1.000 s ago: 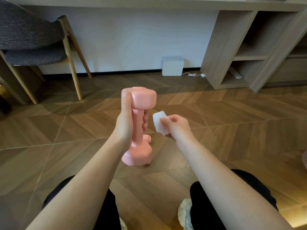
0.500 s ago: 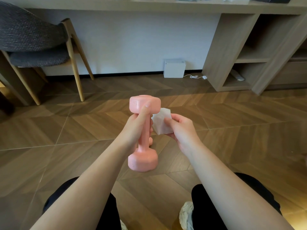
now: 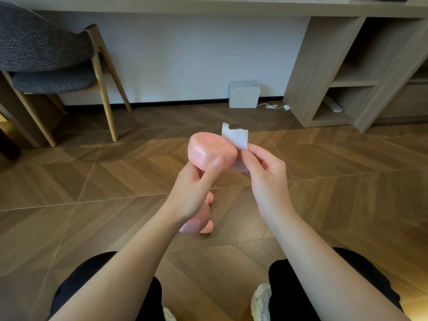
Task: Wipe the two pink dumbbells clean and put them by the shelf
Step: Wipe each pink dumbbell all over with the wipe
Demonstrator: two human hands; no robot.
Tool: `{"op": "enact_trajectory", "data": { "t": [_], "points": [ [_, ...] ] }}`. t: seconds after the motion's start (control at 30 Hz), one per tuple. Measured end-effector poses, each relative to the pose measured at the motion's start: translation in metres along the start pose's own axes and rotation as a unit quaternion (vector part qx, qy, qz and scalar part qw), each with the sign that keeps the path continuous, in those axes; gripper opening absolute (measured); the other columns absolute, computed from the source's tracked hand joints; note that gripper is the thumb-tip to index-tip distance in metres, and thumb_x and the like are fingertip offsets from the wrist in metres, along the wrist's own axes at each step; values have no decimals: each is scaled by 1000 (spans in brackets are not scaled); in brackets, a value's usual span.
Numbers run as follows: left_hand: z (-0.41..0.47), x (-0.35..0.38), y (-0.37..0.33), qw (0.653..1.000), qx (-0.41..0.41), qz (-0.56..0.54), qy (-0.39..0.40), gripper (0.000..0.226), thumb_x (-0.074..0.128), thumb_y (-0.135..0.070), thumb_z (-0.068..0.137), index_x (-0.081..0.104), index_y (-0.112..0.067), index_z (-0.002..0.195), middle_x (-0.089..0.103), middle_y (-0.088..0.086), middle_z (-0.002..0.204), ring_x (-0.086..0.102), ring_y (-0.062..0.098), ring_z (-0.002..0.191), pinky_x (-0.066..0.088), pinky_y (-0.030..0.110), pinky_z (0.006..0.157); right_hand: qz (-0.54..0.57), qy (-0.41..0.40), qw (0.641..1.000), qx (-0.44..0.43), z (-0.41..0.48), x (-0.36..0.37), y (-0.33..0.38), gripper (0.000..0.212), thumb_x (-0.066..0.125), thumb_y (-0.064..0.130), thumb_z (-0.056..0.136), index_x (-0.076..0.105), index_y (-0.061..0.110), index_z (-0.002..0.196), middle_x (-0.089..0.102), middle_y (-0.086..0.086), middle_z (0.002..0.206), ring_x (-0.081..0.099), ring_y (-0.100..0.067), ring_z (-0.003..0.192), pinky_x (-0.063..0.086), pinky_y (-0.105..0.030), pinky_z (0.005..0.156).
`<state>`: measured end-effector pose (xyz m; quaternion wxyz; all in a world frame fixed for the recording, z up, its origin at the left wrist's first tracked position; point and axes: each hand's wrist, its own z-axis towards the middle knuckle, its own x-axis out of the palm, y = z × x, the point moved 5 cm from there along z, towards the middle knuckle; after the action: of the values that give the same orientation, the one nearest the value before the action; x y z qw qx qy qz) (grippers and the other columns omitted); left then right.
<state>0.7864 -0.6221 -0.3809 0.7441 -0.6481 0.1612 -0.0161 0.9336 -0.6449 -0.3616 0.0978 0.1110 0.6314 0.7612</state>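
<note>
Gripping a pink dumbbell (image 3: 212, 150) by its handle, the left hand (image 3: 194, 193) curls round it, in the air above the wood floor (image 3: 92, 181) | right hand (image 3: 266, 179) pinching a white wipe (image 3: 235, 137) against the upper head's right side | shelf unit (image 3: 298, 72) well apart, far right

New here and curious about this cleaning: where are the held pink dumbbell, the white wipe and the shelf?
pink dumbbell (image 3: 213, 149): head view, on its raised end.
white wipe (image 3: 235, 136): head view, its free upper part.
shelf (image 3: 352, 78): head view, top of its middle board.
</note>
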Motion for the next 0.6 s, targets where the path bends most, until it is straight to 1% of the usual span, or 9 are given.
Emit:
{"op": "enact_trajectory", "data": {
  "t": [0.1,0.17,0.23,0.33,0.4,0.47,0.5,0.53,0.6],
  "points": [
    [-3,-2,0,1000,19,13,-6,40,49,-67,77,60,-32,92,66,-18,75,56,4,65,47,16,59,-16,40,999,-33,-2,1,3,27,47,12,103,73,20,102,74,-1,94,67,-10,95,57,-30,84],
    [-3,-5,3,997,44,64,-1,50,49,-69,77,63,-30,105,72,-4,94,66,10,82,55,26,72,-31,75,996,-48,-2,3,1,28,43,20,104,70,19,115,73,3,108,65,-10,110,53,-30,96],
    [-4,-6,4,990,76,122,15,59,49,-72,78,62,-25,110,70,-9,96,65,6,89,52,26,74,-39,103,992,-60,-2,5,1,34,40,26,103,65,17,125,69,7,123,59,-7,121,47,-25,103],
    [-7,-7,6,980,84,178,31,54,49,-75,77,60,-29,103,65,-16,88,62,3,84,46,18,68,-54,152,984,-79,-4,11,0,35,37,29,102,61,26,127,60,9,138,48,-3,134,40,-24,110],
    [-7,-7,9,978,78,191,37,53,49,-78,77,60,-30,99,65,-15,83,62,4,79,45,21,66,-55,186,978,-79,-7,15,0,35,37,29,102,60,26,128,56,8,142,44,1,136,46,-18,101],
    [-8,-8,13,979,55,193,34,62,47,-82,75,62,-27,98,67,-9,81,63,8,76,51,33,67,-51,211,973,-78,-10,17,1,35,38,27,102,59,23,129,54,4,145,44,1,135,49,-7,80],
    [-8,-9,15,981,39,190,27,65,46,-84,73,62,-26,97,68,-7,80,63,9,75,52,36,68,-55,219,971,-82,-12,18,2,36,37,27,102,59,21,131,53,3,145,43,-1,137,48,-5,77],
    [-8,-11,15,982,24,186,19,65,46,-84,72,63,-26,96,69,-7,78,63,8,75,52,35,68,-62,225,969,-87,-13,18,2,38,37,26,102,60,19,132,54,5,144,41,-3,139,47,-4,79],
    [-6,-15,15,984,1,176,7,63,44,-85,70,63,-29,93,70,-13,78,64,1,75,49,25,66,-89,225,965,-99,-12,17,-1,39,35,26,103,61,19,132,56,11,141,41,-4,139,42,-10,98]
  ]
}}
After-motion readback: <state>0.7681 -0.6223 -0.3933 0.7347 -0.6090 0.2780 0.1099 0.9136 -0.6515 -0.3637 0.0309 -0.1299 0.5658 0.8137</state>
